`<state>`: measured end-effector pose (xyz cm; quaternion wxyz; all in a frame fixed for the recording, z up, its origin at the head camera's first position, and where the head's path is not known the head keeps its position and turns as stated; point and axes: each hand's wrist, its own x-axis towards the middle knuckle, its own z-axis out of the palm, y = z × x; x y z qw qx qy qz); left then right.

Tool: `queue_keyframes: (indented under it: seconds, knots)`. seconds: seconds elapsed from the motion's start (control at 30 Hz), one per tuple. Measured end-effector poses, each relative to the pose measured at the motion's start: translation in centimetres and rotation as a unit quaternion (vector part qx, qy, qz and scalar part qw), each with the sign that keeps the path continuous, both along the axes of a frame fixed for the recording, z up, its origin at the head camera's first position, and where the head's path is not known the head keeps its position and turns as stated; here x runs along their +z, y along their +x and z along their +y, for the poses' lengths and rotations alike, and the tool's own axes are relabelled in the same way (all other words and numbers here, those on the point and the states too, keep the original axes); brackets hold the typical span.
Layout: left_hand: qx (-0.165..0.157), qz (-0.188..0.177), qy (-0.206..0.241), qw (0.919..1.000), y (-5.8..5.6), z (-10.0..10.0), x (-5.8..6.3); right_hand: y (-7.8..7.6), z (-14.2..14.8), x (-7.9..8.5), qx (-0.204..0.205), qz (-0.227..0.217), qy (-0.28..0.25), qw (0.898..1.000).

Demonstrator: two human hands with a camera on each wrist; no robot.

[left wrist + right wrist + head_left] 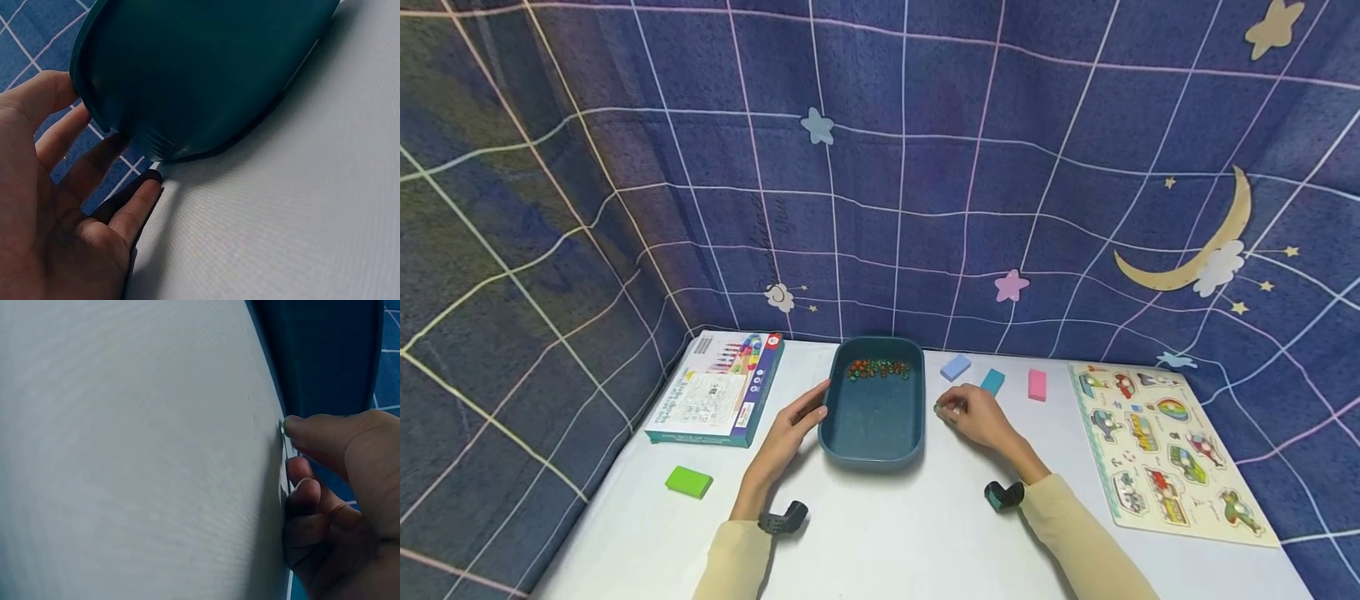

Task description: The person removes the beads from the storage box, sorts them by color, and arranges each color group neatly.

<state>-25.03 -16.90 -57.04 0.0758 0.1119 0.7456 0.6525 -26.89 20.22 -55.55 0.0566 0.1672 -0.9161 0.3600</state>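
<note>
A dark teal plastic bin [880,457] stands on the white table in front of me. Orange and green beads [877,367] lie along its far end. My left hand [790,427] rests against the bin's left side, its fingertips at the outer wall and rim in the left wrist view. Just right of the bin, my right hand [973,414] is low over the tabletop. Between its thumb and fingertips it pinches a small green bead [282,429], close to the white cloth; the fingers partly hide this bead.
A boxed game [711,392] lies left of the bin, with a green block [688,482] nearer me. Lilac [956,367], blue [992,382] and pink [1037,385] blocks lie beyond my right hand. A picture puzzle board [1165,454] is at far right; a patterned curtain [880,167] hangs behind.
</note>
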Motion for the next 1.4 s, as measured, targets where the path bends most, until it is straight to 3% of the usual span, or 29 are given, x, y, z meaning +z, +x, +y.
queue_keyframes:
  seconds: [0.5, 0.67, 0.93, 1.13, 1.27, 1.4]
  knots:
    - [0.000, 0.002, 0.001, 1.0000, -0.7, 0.3, 0.1, -0.5, 0.4, -0.1, -0.008, -0.004, -0.002, 1.000]
    - [-0.002, -0.005, 0.006, 1.0000, -0.4, 0.3, -0.1, -0.4, 0.7, 0.3, -0.003, -0.032, -0.017, 0.999]
    - [0.005, -0.011, 0.003, 0.9999, -0.1, 0.0, -0.3, -0.7, 0.1, 3.4, 0.014, -0.087, -0.118, 0.989]
    - [0.003, -0.012, -0.002, 0.9999, 0.0, -0.1, -0.4, -1.7, -3.1, 6.9, 0.052, -0.160, -0.220, 0.961]
    - [0.003, -0.004, -0.003, 1.0000, -0.1, 0.0, -0.4, -2.6, -6.1, 8.5, 0.064, -0.175, -0.231, 0.955]
    - [0.000, 0.001, -0.002, 1.0000, -0.3, -0.1, -0.3, -3.9, -9.0, 8.8, 0.063, -0.178, -0.232, 0.954]
